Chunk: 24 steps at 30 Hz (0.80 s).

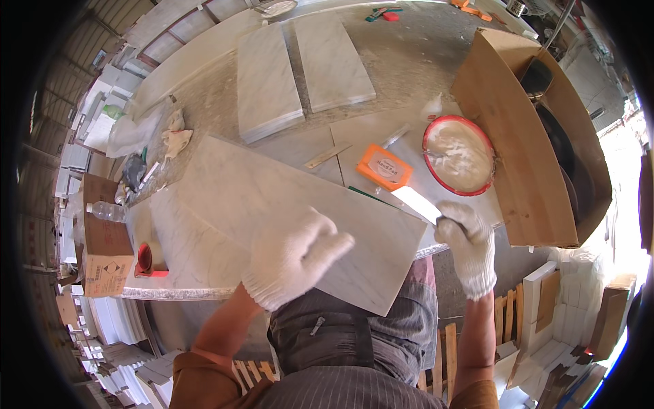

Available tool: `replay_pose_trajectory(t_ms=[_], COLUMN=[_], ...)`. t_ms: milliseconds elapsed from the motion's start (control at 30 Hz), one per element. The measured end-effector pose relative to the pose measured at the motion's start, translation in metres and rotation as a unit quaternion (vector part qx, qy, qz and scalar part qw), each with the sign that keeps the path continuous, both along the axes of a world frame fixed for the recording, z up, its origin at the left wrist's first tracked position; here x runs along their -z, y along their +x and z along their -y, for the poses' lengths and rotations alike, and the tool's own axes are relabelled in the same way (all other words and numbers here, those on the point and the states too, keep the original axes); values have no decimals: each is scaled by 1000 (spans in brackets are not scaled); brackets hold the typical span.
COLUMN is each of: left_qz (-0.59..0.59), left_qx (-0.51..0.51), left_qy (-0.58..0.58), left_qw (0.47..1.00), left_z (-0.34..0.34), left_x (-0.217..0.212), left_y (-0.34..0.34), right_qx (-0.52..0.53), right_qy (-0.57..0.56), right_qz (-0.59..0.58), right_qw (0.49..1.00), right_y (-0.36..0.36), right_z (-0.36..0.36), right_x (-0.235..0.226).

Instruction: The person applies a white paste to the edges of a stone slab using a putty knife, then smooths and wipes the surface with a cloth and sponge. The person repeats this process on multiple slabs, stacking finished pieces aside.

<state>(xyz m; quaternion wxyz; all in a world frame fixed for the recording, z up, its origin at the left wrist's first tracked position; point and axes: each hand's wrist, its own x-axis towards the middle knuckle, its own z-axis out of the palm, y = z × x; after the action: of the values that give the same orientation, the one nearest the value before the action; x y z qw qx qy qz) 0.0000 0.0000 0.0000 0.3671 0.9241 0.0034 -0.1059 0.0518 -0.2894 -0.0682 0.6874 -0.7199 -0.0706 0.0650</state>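
Observation:
A pale grey-veined marble slab (327, 225) lies tilted at an angle across the worktable, its near corner reaching over my lap. Above it, my left hand (293, 255) wears a white knit glove, fingers curled and thumb pointing right; whatever they hold, if anything, is hidden. My right hand (466, 245), gloved too, grips a putty knife (417, 203) by its handle. The broad, bright blade points up and left, close to an orange hand pad (385, 167). Beyond stands a red-rimmed bowl (460, 155) of creamy white paste, with a tool resting in it.
A tall open cardboard box (524, 150) flanks the bowl at right. Two marble slab stacks (269, 82) lie at the back. A flat scraper (328, 155) rests behind the slab. At left are a plastic bottle (107, 211), a small carton (105, 255) and a red tape dispenser (146, 262).

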Motion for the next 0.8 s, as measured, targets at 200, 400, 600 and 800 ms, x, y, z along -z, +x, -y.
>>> replay_pose_trajectory(t_ms=[200,400,600,800], left_qz=[354,373,367,361], left_qx=[-38,-67,-59,-60], left_qy=[141,149,137,141], left_qw=[924,913,918,920], left_z=[-29,-31,-31,-30], left_x=[51,62,56,55], left_y=[5,3,9,11], right_qx=[-174,-299,-330,-327], right_qy=[-86,-76,-170,-132], right_qz=[65,192,198,252], right_qw=[979,931,907,901], right_y=[74,108,112,115], right_z=[-44,-80,-74,-87], right_x=[0,11,6,-1])
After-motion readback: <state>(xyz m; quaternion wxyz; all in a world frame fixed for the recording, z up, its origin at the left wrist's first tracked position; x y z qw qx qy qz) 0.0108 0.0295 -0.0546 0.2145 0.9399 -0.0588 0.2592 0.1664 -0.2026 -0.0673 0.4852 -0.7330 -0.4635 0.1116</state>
